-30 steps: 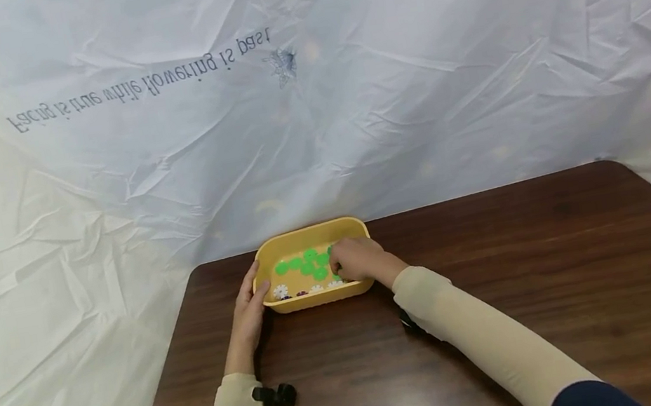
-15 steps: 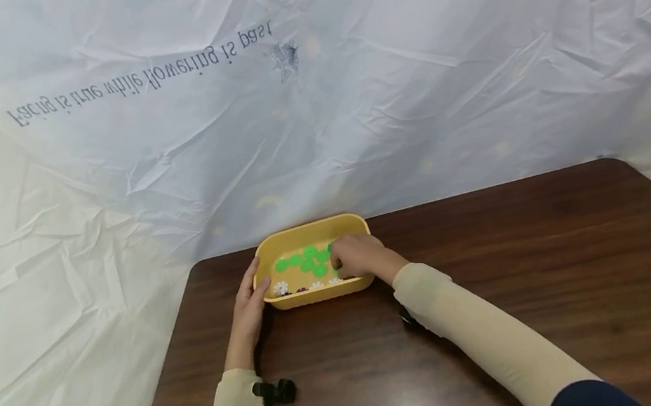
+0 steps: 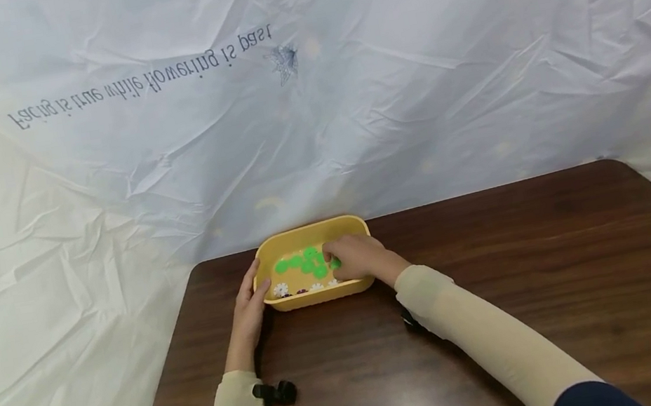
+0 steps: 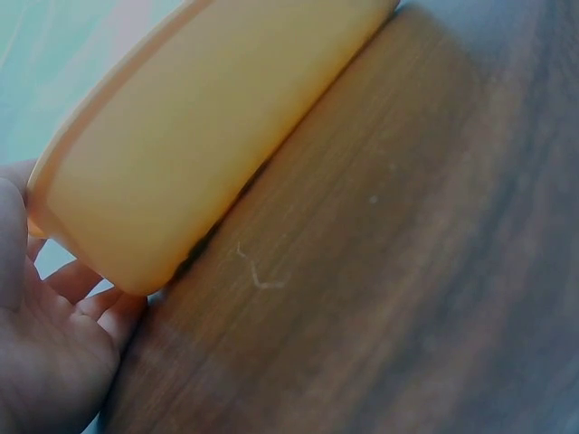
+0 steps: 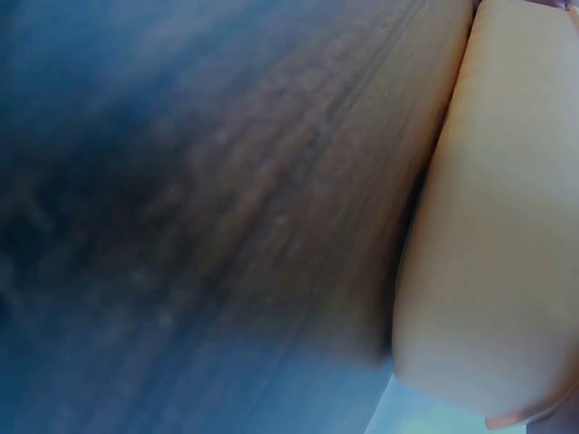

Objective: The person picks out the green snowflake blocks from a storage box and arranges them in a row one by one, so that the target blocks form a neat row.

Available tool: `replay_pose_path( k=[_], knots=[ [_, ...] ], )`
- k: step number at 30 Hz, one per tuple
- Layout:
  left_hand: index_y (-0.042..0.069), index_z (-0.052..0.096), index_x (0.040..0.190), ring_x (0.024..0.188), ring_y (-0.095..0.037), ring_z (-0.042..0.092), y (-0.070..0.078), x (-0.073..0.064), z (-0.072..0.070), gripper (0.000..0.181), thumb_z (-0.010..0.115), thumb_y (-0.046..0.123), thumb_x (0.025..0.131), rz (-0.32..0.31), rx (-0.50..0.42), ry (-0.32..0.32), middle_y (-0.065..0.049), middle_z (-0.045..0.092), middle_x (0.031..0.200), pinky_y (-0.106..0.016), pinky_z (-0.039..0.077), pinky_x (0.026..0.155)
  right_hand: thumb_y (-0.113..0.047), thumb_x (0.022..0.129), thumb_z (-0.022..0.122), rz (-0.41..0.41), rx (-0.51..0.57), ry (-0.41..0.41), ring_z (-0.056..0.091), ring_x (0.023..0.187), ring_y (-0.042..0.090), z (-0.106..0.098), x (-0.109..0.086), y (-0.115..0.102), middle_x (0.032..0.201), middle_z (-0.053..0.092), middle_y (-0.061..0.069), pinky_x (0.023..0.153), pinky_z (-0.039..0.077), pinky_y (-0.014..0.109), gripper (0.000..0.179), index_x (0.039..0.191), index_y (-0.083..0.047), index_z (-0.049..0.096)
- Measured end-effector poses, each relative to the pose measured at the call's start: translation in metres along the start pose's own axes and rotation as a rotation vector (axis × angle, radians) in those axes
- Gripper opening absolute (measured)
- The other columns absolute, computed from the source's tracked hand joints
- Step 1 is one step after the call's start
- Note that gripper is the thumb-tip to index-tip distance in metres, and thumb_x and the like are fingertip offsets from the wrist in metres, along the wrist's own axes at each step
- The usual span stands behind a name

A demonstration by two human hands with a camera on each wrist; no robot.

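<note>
A yellow plastic tray (image 3: 321, 296) stands at the far edge of the table. My left hand (image 3: 249, 306) grips its left end, the thumb over the rim and the fingers along the outer wall; the left wrist view shows this hand (image 4: 54, 353) against the tray's side (image 4: 181, 136). Inside lie several green discs (image 3: 308, 265), with white flower-shaped pieces (image 3: 280, 289) and dark purple ones (image 3: 303, 292) along the near wall. Over the tray's right part my right hand (image 3: 358, 257) reaches in with bent fingers, beside a green disc; whether it pinches anything is hidden. The right wrist view has only the tray's outer wall (image 5: 488, 217).
The dark wooden table (image 3: 540, 268) extends toward me and far to the right. A pale printed sheet (image 3: 215, 149) hangs close behind the tray and down the left side. Black straps with small devices (image 3: 275, 393) sit on the wrists.
My right hand's fingers have shifted slightly left inside the tray and spread a little, with a green disc now showing between them. The left hand and tray stay in place.
</note>
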State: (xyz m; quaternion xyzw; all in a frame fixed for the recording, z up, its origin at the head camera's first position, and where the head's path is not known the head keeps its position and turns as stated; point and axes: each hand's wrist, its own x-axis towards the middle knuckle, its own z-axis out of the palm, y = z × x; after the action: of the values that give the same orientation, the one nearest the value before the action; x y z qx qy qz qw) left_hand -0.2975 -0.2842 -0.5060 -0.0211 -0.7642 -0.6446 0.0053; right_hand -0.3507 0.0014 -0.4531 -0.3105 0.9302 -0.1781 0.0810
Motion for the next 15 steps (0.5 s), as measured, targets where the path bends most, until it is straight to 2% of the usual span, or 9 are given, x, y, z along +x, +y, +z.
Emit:
replay_pose_path(
  k=[3, 5, 7, 9, 12, 15],
  knots=[
    [0.02, 0.029, 0.168, 0.159, -0.02, 0.017, 0.0, 0.002, 0.0, 0.061, 0.053, 0.026, 0.113, 0.015, -0.004, 0.004, 0.001, 0.02, 0.174, -0.039, 0.03, 0.12, -0.014, 0.099, 0.064, -0.033, 0.047, 0.019, 0.06, 0.081, 0.013, -0.004, -0.001, -0.001, 0.133, 0.069, 0.002, 0.064, 0.043, 0.031, 0.038, 0.137, -0.013, 0.068],
    [0.02, 0.029, 0.168, 0.16, -0.022, 0.016, 0.0, 0.002, -0.001, 0.061, 0.054, 0.026, 0.113, 0.026, -0.007, 0.009, 0.0, 0.02, 0.174, -0.044, 0.028, 0.121, -0.011, 0.099, 0.063, -0.083, 0.063, 0.02, 0.064, 0.093, 0.016, -0.007, -0.001, -0.001, 0.138, 0.067, 0.006, 0.074, 0.049, 0.033, 0.04, 0.139, -0.009, 0.067],
    [0.018, 0.029, 0.168, 0.16, -0.024, 0.014, -0.001, 0.001, -0.002, 0.061, 0.054, 0.025, 0.113, 0.027, 0.001, 0.017, -0.002, 0.02, 0.174, -0.048, 0.026, 0.122, -0.009, 0.1, 0.063, -0.147, 0.058, 0.011, 0.066, 0.106, 0.021, -0.009, -0.002, -0.002, 0.137, 0.067, 0.009, 0.086, 0.053, 0.036, 0.037, 0.137, -0.005, 0.069],
    [0.017, 0.028, 0.168, 0.16, -0.027, 0.014, -0.001, -0.002, -0.002, 0.061, 0.053, 0.024, 0.113, 0.021, 0.015, 0.017, -0.005, 0.019, 0.175, -0.051, 0.026, 0.122, -0.008, 0.101, 0.063, -0.209, 0.046, -0.006, 0.067, 0.112, 0.026, -0.011, -0.003, -0.003, 0.131, 0.07, 0.012, 0.093, 0.054, 0.04, 0.032, 0.131, -0.002, 0.072],
    [0.016, 0.027, 0.169, 0.16, -0.029, 0.013, 0.001, -0.005, -0.002, 0.061, 0.051, 0.024, 0.114, 0.011, 0.025, 0.007, -0.007, 0.017, 0.175, -0.051, 0.026, 0.122, -0.008, 0.102, 0.063, -0.247, 0.011, -0.031, 0.066, 0.116, 0.03, -0.014, -0.007, -0.004, 0.126, 0.071, 0.013, 0.096, 0.055, 0.042, 0.027, 0.124, -0.002, 0.076],
    [0.016, 0.027, 0.169, 0.16, -0.027, 0.013, 0.001, -0.006, -0.001, 0.061, 0.052, 0.024, 0.114, 0.023, 0.012, 0.0, -0.005, 0.018, 0.175, -0.05, 0.024, 0.123, -0.01, 0.103, 0.064, -0.235, -0.025, -0.043, 0.065, 0.115, 0.028, -0.017, -0.01, -0.004, 0.125, 0.07, 0.012, 0.094, 0.055, 0.041, 0.025, 0.123, -0.004, 0.076]
  ],
)
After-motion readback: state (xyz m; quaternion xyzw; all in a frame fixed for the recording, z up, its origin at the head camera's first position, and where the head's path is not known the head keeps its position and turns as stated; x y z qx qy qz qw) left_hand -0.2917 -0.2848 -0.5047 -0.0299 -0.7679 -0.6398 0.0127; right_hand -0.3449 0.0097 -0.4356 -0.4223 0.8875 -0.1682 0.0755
